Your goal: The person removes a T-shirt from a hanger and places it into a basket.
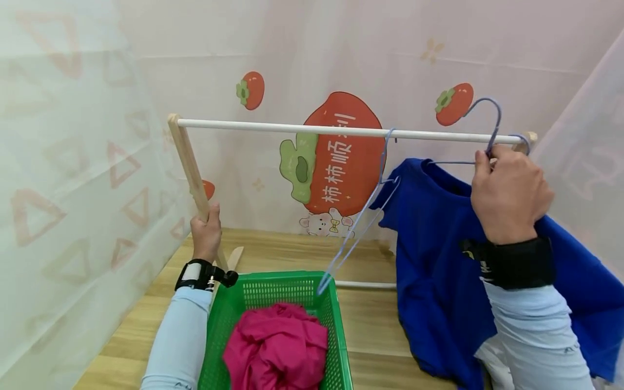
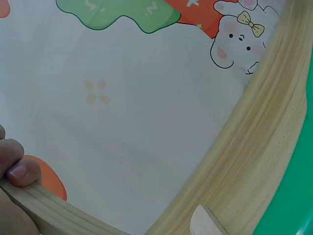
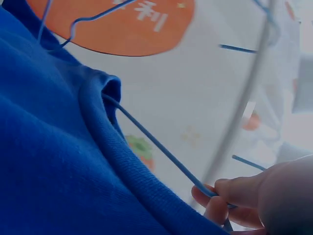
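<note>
My right hand [image 1: 509, 192] pinches a blue wire hanger [image 1: 493, 127] just below its hook, and a blue T-shirt [image 1: 439, 244] hangs on that hanger. The hook stands above and in front of the white rail [image 1: 292, 128], near its right end. In the right wrist view the fingertips [image 3: 215, 193] grip the wire beside the shirt's collar [image 3: 132, 171]. My left hand [image 1: 207, 233] holds the wooden left post [image 1: 190, 162] of the rack, its fingers curled round it. A bare hanger [image 1: 351, 233] hangs from the rail left of the shirt.
A green basket [image 1: 341, 330] with a crumpled magenta garment [image 1: 280, 346] stands on the wooden table [image 1: 375, 357] in front. Another hook [image 1: 522, 140] sits on the rail's right end. A printed curtain [image 1: 195, 32] closes off the back and sides.
</note>
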The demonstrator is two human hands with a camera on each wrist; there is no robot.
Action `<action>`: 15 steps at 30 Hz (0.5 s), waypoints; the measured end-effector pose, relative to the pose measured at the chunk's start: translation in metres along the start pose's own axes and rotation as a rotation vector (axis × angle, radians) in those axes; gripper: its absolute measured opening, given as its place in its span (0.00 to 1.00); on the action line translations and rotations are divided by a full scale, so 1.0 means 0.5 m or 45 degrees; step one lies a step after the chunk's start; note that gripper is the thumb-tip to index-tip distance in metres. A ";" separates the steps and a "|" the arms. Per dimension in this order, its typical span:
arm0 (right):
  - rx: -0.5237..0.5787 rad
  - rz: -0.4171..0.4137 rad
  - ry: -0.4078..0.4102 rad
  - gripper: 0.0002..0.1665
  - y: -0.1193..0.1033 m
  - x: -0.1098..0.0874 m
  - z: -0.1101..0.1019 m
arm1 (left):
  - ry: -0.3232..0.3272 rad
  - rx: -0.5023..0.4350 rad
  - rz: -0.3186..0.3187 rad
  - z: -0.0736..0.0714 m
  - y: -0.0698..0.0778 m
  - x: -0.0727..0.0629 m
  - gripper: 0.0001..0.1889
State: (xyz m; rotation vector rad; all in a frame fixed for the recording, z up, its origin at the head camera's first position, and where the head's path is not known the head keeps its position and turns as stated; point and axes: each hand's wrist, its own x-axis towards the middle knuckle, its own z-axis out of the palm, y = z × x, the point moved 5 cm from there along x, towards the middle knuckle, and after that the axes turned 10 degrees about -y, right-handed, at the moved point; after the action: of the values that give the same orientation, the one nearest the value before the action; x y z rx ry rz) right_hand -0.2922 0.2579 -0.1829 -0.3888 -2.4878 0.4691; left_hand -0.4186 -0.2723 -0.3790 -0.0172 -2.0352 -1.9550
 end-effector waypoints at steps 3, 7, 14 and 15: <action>0.005 0.025 0.034 0.32 0.008 -0.030 -0.021 | -0.004 0.023 -0.005 -0.001 -0.001 -0.001 0.26; 0.035 0.026 0.144 0.29 0.042 -0.097 -0.022 | -0.011 0.036 0.003 -0.002 -0.003 0.003 0.25; 0.132 -0.002 0.160 0.23 0.144 -0.213 0.061 | -0.058 0.054 0.018 0.005 -0.004 0.006 0.25; 0.139 -0.001 0.132 0.23 0.156 -0.224 0.081 | -0.057 0.055 0.021 0.005 -0.003 0.006 0.26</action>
State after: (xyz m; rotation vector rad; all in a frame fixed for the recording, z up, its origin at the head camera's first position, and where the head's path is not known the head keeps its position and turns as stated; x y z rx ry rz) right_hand -0.2136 0.2764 -0.3000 -0.3597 -2.3505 0.5669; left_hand -0.4225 -0.2706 -0.3799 -0.0682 -2.0984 -1.9169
